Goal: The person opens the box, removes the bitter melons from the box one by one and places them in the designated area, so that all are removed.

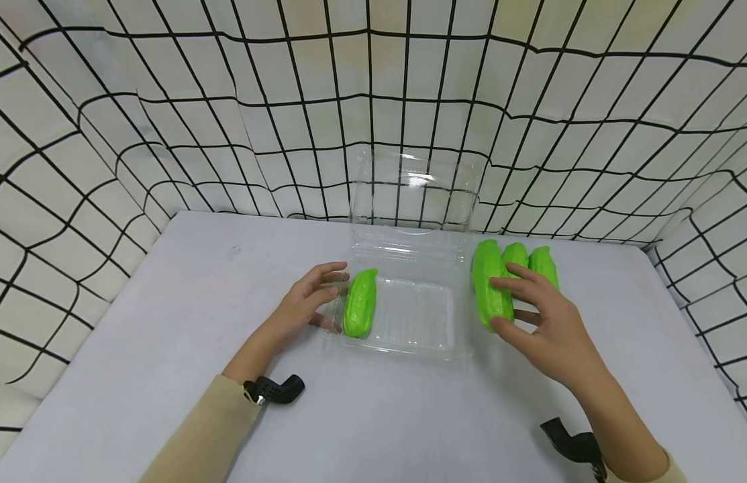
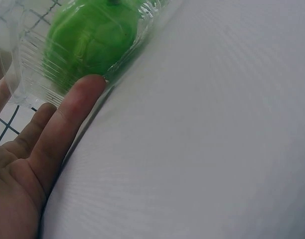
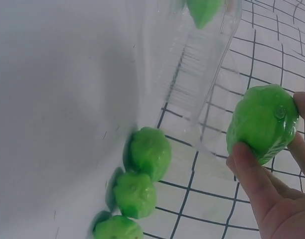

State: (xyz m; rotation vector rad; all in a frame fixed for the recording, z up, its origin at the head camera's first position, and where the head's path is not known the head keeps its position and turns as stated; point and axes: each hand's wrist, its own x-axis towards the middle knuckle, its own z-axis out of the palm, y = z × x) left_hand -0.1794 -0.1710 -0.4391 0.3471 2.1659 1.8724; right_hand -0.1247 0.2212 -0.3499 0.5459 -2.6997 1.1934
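Observation:
In the head view, a clear plastic clamshell box (image 1: 412, 352) lies opened on the table, its lid raised at the back. One bright green toy bitter melon (image 1: 360, 304) lies lengthwise in its left side. My left hand (image 1: 297, 305) rests at the box's left wall, fingers loosely extended; in the left wrist view a fingertip (image 2: 90, 89) touches the clear plastic beside the melon. My right hand (image 1: 545, 325) pinches another bitter melon (image 1: 489, 285) between thumb and fingers, raised just right of the box. The right wrist view shows this held melon (image 3: 264, 122) end-on, above the table.
Several more bitter melons (image 3: 135, 194) lie in a row on the table right of the box, partly hidden by my right hand in the head view. Behind and at both sides stand white walls with a black grid (image 1: 313, 121). The table (image 1: 373, 416) is white.

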